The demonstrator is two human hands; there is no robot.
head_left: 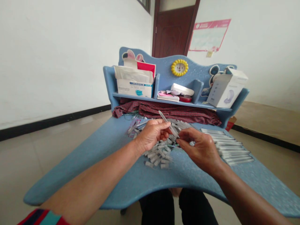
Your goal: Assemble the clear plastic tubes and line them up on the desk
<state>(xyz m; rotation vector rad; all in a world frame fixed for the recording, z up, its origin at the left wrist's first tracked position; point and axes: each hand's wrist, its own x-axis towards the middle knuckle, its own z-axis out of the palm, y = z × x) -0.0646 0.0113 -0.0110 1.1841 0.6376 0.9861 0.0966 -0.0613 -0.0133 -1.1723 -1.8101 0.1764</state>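
Pale tube (163, 117), one.
Your left grip (154, 132) clamps its middle, right grip (199, 145) its lower end; slim rods (228, 145), worktop's (103, 137) 3 o'clock.

Blue shelf unit (161, 66) facing me, with the wall (264, 40) and door (170, 36) beyond.
In the left compartment I see a printed box (134, 89) bearing a teal mask picture; in the middle, booklets (167, 98), a red round tin (185, 99) and a white rounded object (184, 89); at right, a white carton (222, 90), tilted. Above the middle, a yellow flower-shaped dial (179, 67). Below, a red checked cloth (161, 110) lies bunched. A pink-bordered poster (208, 36) hangs beside the door.
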